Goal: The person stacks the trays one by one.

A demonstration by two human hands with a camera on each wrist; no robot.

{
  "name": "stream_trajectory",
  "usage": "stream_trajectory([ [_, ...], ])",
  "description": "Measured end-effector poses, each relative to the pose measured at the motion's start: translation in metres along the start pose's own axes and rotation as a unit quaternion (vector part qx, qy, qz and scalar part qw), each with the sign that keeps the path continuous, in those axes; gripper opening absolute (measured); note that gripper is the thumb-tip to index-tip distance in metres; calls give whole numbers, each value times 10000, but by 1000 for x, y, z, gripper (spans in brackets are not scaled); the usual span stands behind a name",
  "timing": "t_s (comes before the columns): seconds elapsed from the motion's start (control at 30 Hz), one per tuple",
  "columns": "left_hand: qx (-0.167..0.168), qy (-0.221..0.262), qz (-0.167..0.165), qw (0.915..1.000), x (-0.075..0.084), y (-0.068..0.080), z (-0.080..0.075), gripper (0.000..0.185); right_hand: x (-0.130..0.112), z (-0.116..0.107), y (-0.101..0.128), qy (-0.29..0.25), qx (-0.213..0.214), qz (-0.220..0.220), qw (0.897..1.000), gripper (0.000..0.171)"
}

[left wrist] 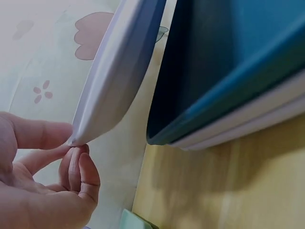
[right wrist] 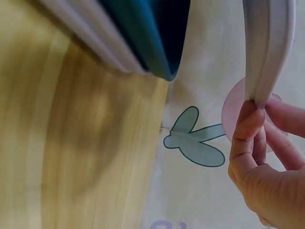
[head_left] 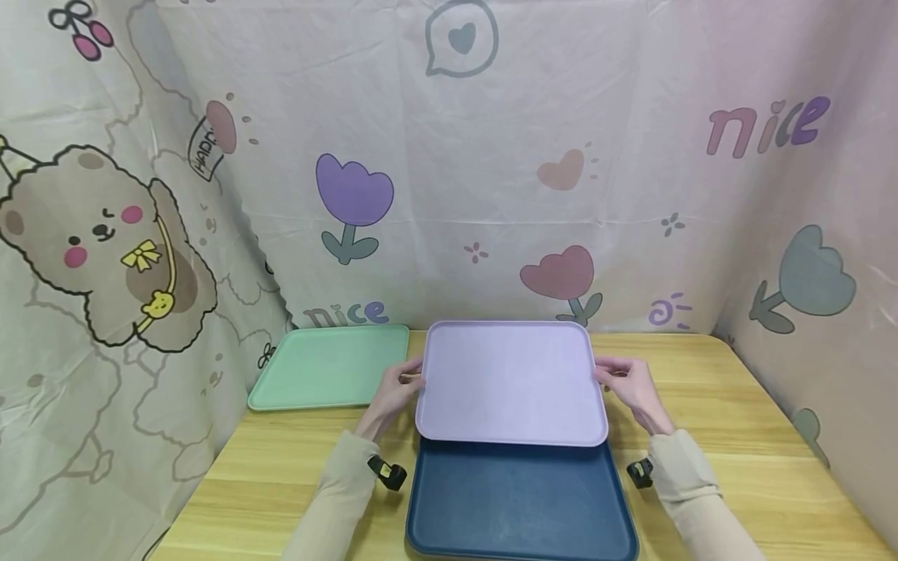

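A lilac tray (head_left: 510, 382) hangs raised above a dark blue tray (head_left: 521, 502), which tops a stack on the wooden table (head_left: 737, 467). My left hand (head_left: 398, 387) pinches the lilac tray's left rim (left wrist: 114, 81) between thumb and fingers. My right hand (head_left: 627, 382) pinches its right rim (right wrist: 267, 47) the same way. The wrist views show the blue tray (left wrist: 224, 71) resting on paler trays (left wrist: 248, 129), with the lilac tray clear of them. The blue tray (right wrist: 152, 33) sits above pale trays in the right wrist view too.
A mint green tray (head_left: 330, 366) lies flat at the table's far left. A printed cloth backdrop (head_left: 449, 156) closes off the back and both sides. Bare wood shows to the right of the stack.
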State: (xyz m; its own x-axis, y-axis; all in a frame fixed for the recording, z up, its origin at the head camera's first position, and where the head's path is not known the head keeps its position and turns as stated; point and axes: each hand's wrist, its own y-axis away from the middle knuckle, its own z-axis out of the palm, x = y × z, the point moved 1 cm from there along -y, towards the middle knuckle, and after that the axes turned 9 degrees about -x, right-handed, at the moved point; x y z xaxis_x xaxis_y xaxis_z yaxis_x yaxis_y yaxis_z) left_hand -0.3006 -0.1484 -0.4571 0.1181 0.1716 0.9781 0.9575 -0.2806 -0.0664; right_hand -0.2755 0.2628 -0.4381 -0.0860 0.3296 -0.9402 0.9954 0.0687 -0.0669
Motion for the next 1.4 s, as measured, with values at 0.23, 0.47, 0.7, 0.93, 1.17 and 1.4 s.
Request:
stream_trajectory([
  [0.23,-6,-91,-24,10000,-2,12,1,55,5,-3,9,115,-214,-71,9997,38],
  [0.47,250,-282,-100,9992,-3,20,4,51,10,-6,19,258,-379,-103,9989,39],
  [0.7,417,-731,-128,9964,-2,29,8,45,12,-7,28,478,-453,-165,9977,36],
  [0.93,174,-840,-95,9963,0,44,9,46,15,-9,38,550,-592,-212,9965,31],
  [1.17,54,-952,-208,9952,-2,54,7,47,16,-10,45,534,-959,-229,9937,29],
  [1.4,-121,-1097,-121,9938,-3,62,5,48,19,-11,50,584,-1242,-193,9903,27],
])
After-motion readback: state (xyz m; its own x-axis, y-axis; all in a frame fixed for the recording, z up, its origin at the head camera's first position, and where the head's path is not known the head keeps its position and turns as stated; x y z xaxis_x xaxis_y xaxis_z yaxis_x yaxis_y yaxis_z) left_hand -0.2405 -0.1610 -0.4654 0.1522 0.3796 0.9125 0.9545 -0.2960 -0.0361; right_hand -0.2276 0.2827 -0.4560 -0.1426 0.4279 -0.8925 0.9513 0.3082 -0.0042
